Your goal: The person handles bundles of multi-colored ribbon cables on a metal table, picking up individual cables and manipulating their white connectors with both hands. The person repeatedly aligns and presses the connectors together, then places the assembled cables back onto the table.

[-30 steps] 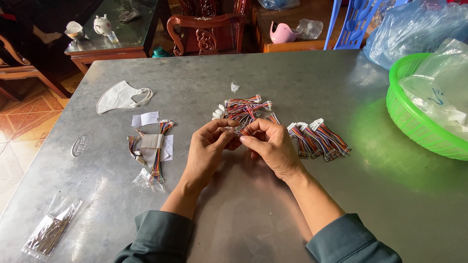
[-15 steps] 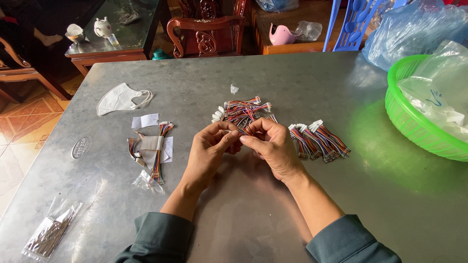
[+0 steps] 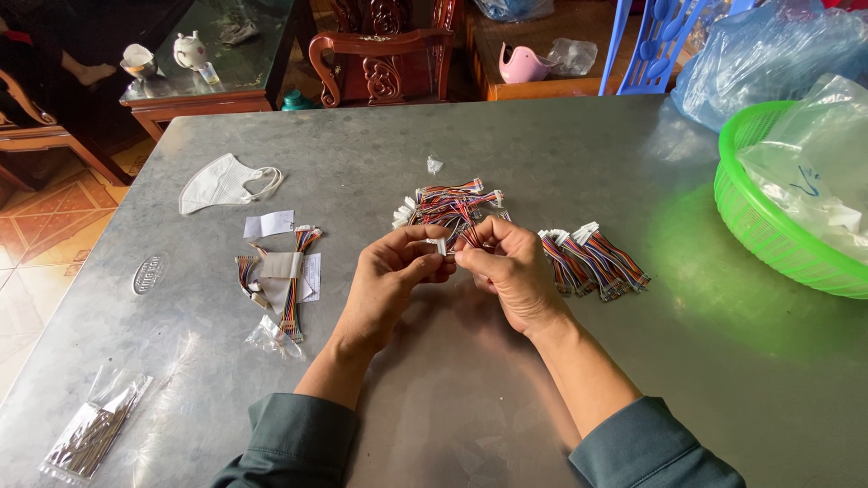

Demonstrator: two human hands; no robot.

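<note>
Two hands meet over the counter (image 3: 470, 398) centre, pinching one small wire harness (image 3: 449, 242) between them. Left hand (image 3: 391, 276) fingers (image 3: 423, 237) clenched on the white plug end; right hand (image 3: 514, 271) fingers (image 3: 472, 256) gripping the coloured leads just beside it. Harness lies roughly crosswise, plug toward the left hand, leads running under the right; both hands equally close, touching it.

At 12 o'clock of the hands, just beyond the fingertips: loose heap of like harnesses (image 3: 449, 203), white plugs, red-blue-orange wires. At 3 o'clock, near the right hand: sorted row of bundles (image 3: 592, 260), plugs pointing away, wires fanned toward the worker.

At 9 o'clock, apart from the left hand: another bundle (image 3: 287, 276) wrapped by a pale paper band, lying on a clear crumpled packet; small white slip (image 3: 268, 224) above it. Further out at 10 o'clock, white face mask (image 3: 221, 183). At 7 o'clock near the counter's corner, clear flat bag (image 3: 95, 434) of thin dark metal pieces.

At 2 o'clock, counter edge: green plastic basket (image 3: 768, 244) holding clear plastic bags. Oval embossed plate (image 3: 149, 273) on the counter at 9 o'clock, far left.
</note>
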